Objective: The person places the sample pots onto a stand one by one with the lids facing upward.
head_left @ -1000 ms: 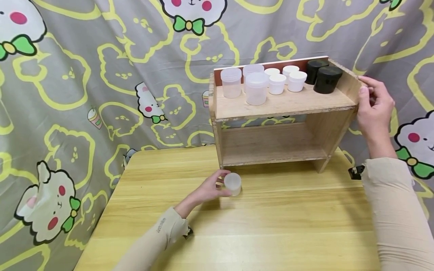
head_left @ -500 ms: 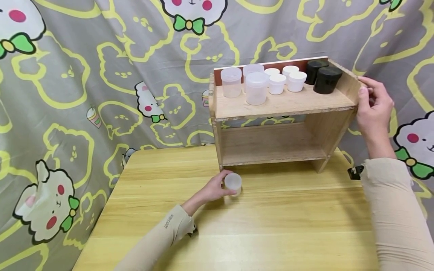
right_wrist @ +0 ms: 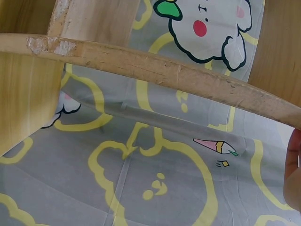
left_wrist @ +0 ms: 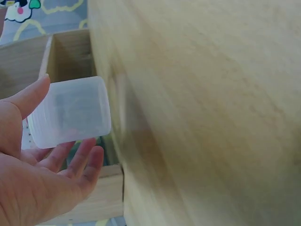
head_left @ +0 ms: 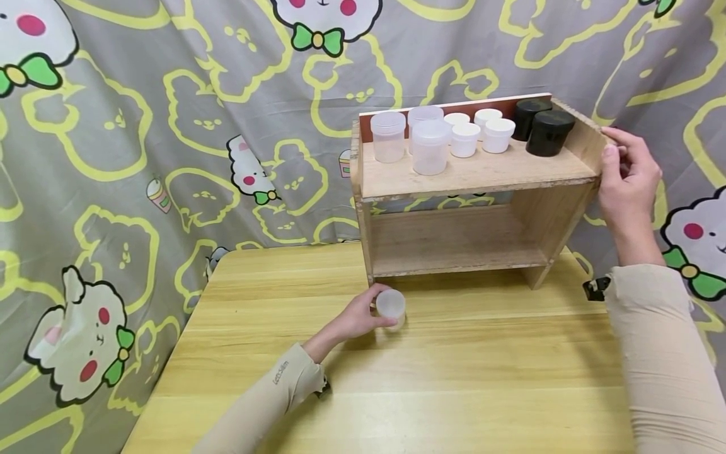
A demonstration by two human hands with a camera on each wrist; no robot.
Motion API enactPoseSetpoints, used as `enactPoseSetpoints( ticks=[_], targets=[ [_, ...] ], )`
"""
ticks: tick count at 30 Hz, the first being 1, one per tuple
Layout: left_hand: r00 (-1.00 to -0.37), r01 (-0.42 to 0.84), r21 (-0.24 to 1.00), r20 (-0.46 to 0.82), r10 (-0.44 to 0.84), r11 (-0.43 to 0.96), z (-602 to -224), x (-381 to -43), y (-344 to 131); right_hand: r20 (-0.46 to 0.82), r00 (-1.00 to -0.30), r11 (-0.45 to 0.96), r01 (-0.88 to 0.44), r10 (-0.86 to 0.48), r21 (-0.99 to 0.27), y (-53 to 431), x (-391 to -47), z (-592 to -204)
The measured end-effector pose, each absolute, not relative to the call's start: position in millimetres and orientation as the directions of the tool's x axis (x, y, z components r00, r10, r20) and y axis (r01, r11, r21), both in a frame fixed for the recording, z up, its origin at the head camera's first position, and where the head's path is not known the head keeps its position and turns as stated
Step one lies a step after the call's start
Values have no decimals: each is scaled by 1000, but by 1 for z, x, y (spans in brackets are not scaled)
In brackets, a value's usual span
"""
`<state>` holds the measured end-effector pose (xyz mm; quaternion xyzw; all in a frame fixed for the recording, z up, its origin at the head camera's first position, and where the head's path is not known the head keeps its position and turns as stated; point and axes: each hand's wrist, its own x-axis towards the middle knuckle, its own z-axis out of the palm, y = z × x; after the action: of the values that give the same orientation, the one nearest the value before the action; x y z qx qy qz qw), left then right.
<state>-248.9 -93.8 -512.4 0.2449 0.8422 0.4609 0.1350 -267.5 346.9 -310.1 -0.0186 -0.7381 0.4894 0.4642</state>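
My left hand holds a translucent plastic jar between thumb and fingers, in front of the shelf's lower left corner. Seen from the left wrist, the jar has the thumb at one side and fingertips along the other. Whether its base touches the table cannot be told. At the upper right, my right hand grips the side board of the small wooden shelf. Only a sliver of that hand enters the right wrist view, beside the board's edge.
The shelf's top tier carries three translucent jars, several small white jars and two black jars. Its lower tier is bare wood. The shelf stands at the back of the wooden table, before a patterned curtain.
My left hand has moved slightly right and its thumb and fingers have come in around the translucent jar, which stays in nearly the same place. The right hand keeps its grip on the shelf.
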Motion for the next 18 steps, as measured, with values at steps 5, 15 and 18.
enactPoseSetpoints(
  ticks=[5,15,18],
  targets=[
    [-842,302,846,21,539,439,-500,-248,-95,671,-563,520,-432,482,-736,347,-267,-310],
    [-817,397,827,121,564,398,-459,-247,-99,668,-566,514,-435,483,-740,348,-268,-310],
    [-816,422,813,148,559,401,-445,-244,-101,663,-570,513,-428,486,-744,347,-268,-310]
  ],
)
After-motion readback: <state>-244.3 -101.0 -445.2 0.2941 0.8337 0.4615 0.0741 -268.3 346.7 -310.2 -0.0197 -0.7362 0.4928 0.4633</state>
